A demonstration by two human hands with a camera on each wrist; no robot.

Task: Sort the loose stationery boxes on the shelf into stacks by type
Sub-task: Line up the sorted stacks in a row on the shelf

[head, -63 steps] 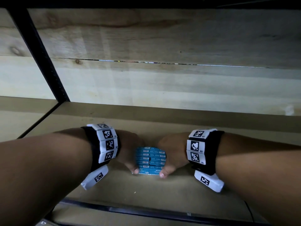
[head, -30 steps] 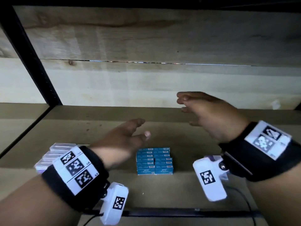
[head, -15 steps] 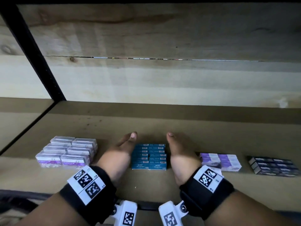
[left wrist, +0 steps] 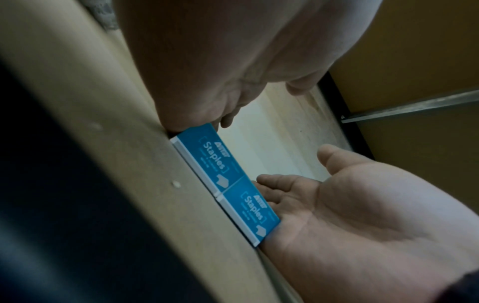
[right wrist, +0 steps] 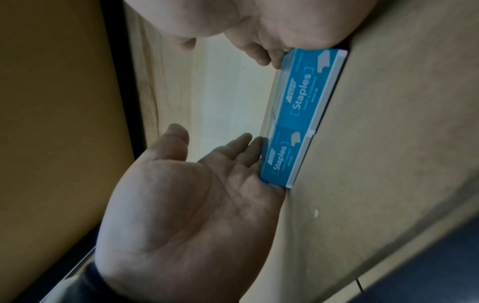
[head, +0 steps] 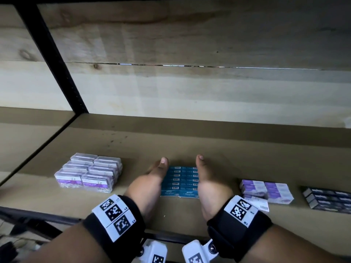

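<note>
A stack of blue staples boxes (head: pixel 180 182), two wide and several high, stands on the brown shelf (head: pixel 171 147) near its front edge. My left hand (head: pixel 153 177) lies flat against the stack's left side and my right hand (head: pixel 209 179) flat against its right side, fingers straight, thumbs pointing to the back. In the left wrist view the blue boxes (left wrist: pixel 223 172) sit between my left hand (left wrist: pixel 207 71) above and the right palm (left wrist: pixel 350 215) below. The right wrist view shows the same boxes (right wrist: pixel 298 114) pressed by the left palm (right wrist: pixel 194 194).
Clear boxes with purple labels (head: pixel 89 172) are stacked to the left. To the right are a purple-and-white stack (head: pixel 266 190), one loose white box with a barcode (head: pixel 258 203) and a dark stack (head: pixel 326 199). A black post (head: pixel 51 56) and a wooden back wall bound the shelf.
Both hands let go of the blue stack, lifted up, then came down flat on either side of it. Since half a second ago they have barely moved.
</note>
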